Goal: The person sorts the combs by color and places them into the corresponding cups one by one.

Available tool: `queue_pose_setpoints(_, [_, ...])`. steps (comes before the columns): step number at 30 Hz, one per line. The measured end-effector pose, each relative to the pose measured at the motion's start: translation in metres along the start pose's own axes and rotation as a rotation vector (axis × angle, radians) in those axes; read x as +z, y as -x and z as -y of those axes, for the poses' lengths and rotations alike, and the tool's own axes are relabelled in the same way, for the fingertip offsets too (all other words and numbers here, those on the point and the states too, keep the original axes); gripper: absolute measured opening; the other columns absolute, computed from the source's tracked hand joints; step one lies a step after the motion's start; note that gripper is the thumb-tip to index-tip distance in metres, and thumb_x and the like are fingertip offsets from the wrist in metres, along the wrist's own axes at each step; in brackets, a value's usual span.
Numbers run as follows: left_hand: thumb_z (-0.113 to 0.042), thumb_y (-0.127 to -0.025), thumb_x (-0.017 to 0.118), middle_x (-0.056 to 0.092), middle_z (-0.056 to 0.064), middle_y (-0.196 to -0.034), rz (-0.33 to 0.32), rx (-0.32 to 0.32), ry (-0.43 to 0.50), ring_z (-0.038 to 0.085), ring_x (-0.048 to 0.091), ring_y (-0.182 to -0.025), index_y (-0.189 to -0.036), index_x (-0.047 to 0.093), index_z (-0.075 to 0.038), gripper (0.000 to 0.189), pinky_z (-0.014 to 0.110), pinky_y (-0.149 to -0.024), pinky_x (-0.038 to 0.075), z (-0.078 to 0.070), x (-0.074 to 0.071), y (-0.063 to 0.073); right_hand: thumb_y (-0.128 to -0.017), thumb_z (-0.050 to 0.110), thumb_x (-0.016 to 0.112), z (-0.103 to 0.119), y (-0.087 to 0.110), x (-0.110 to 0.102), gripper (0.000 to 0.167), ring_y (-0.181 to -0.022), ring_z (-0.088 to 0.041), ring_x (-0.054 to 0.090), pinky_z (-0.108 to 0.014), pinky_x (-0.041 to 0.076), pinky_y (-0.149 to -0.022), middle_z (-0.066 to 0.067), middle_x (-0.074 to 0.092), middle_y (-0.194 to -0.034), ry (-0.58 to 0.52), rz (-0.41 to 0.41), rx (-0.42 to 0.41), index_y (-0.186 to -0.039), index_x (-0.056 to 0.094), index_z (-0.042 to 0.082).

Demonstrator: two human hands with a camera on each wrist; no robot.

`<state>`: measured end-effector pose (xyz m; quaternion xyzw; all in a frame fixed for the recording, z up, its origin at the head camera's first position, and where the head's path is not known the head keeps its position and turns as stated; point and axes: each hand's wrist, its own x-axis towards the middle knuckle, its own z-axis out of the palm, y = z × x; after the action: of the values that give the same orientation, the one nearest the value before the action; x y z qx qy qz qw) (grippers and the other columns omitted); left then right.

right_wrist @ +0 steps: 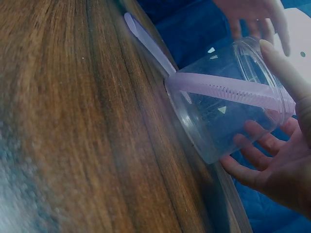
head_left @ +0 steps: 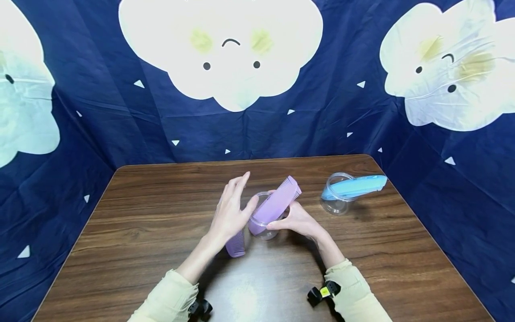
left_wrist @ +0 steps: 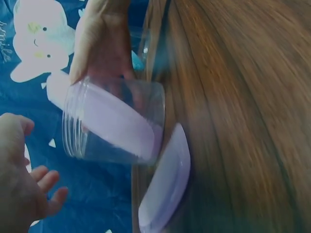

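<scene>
A clear plastic jar (head_left: 266, 235) stands in the middle of the wooden table. Leaning inside it, with its top end sticking out past the rim, is a purple comb (head_left: 276, 204). My right hand (head_left: 298, 220) grips the jar from the right, thumb at the threaded rim and fingers round the far side. To the jar's left my left hand (head_left: 231, 212) hovers with fingers extended and holds nothing. A second purple comb (left_wrist: 167, 182) lies on the table beside the jar's base, partly hidden under the left hand and wrist in the head view.
Toward the right back of the table (head_left: 161, 201) stands another clear jar (head_left: 335, 206), with a blue comb (head_left: 356, 186) leaning out of it to the right. A dark blue cloth (head_left: 249, 134) with white clouds hangs behind and beside the table.
</scene>
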<state>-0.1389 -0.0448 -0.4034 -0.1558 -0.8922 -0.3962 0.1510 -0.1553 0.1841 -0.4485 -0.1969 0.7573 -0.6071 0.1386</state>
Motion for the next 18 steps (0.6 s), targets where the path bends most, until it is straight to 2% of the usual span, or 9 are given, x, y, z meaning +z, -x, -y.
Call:
queue_pose_setpoints(5, [-0.034, -0.103, 0.056, 0.047, 0.009, -0.153, 0.01, -0.121, -0.035, 0.031, 0.047, -0.14, -0.161, 0.035, -0.024, 0.063, 0.059, -0.106, 0.048, 0.014, -0.006, 0.002, -0.079, 0.009, 0.088, 0.0, 0.0, 0.001, 0.091, -0.113, -0.015, 0.065, -0.029, 0.055, -0.096, -0.017, 0.063, -0.133, -0.005, 0.004, -0.01, -0.155, 0.037, 0.006])
queue_pose_setpoints(9, [-0.034, -0.102, 0.057, 0.045, 0.01, -0.153, 0.028, -0.19, -0.052, 0.032, 0.046, -0.141, -0.161, 0.033, -0.025, 0.064, 0.063, -0.101, 0.05, 0.024, -0.007, 0.004, -0.078, 0.01, 0.088, -0.001, 0.0, 0.0, 0.093, -0.112, -0.014, 0.065, -0.028, 0.055, -0.096, -0.017, 0.063, -0.132, -0.014, 0.009, -0.01, -0.155, 0.036, 0.003])
queue_pose_setpoints(18, [-0.035, -0.1, 0.06, 0.047, 0.014, -0.15, 0.038, -0.245, -0.098, 0.034, 0.047, -0.139, -0.16, 0.036, -0.021, 0.066, 0.063, -0.098, 0.051, 0.036, -0.005, 0.007, -0.078, 0.008, 0.087, -0.002, -0.001, 0.0, 0.09, -0.112, -0.016, 0.066, -0.027, 0.055, -0.096, -0.018, 0.063, -0.133, -0.021, 0.007, -0.006, -0.154, 0.038, 0.007])
